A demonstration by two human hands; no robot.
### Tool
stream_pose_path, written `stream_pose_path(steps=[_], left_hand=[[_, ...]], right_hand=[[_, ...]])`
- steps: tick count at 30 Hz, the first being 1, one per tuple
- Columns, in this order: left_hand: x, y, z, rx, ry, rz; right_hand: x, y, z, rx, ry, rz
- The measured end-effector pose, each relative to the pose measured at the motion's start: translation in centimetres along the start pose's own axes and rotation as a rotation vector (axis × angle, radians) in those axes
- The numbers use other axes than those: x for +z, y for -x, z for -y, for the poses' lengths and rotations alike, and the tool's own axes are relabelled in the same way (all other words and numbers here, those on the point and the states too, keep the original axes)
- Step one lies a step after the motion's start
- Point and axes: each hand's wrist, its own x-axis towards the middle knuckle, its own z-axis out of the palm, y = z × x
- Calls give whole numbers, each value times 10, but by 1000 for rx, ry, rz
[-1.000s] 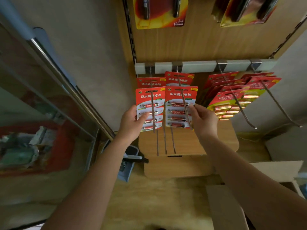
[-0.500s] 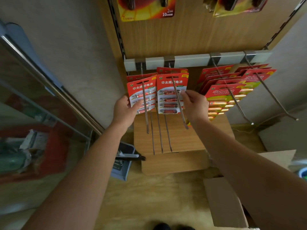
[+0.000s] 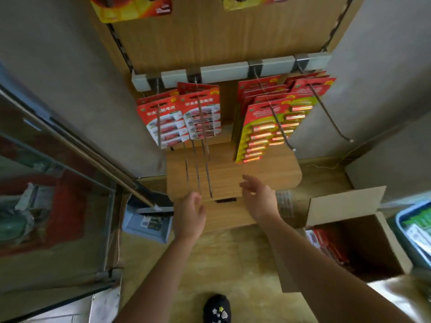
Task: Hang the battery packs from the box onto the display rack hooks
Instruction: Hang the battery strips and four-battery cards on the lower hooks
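Observation:
Red and white battery packs (image 3: 201,115) hang on the two left hooks of the display rack (image 3: 224,72). A second such pack (image 3: 163,122) hangs just left of them. Red and yellow packs (image 3: 263,127) fill the hook further right, and the far right hook (image 3: 331,117) is mostly bare. My left hand (image 3: 190,214) and my right hand (image 3: 258,197) hover below the hooks, empty, fingers relaxed. The open cardboard box (image 3: 345,203) stands on the floor at the right with red packs (image 3: 326,243) inside.
A wooden base shelf (image 3: 233,173) juts out under the hooks. A blue dustpan (image 3: 147,222) sits on the floor at the left beside a glass counter (image 3: 53,194). A blue bin (image 3: 415,231) is at the far right. A dark shoe (image 3: 217,308) shows at the bottom.
Both hands have let go of the two red and white packs, which now hang on the hooks, and have dropped down away from the rack. The view has tilted downward.

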Motion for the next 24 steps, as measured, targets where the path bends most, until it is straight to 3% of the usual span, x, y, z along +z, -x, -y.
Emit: stream_pose_path(steps=[3, 7, 16, 24], left_hand=[[28, 27, -21, 30, -227, -133], [64, 60, -57, -113, -256, -293], [207, 131, -155, -150, -162, -180], [325, 150, -204, 13, -138, 145]], right_hand=[[-39, 9, -55, 88, 92, 25], [-97, 13, -130, 157, 167, 21], [-237, 0, -265, 134, 220, 94], [-280, -36, -363, 215, 223, 101]])
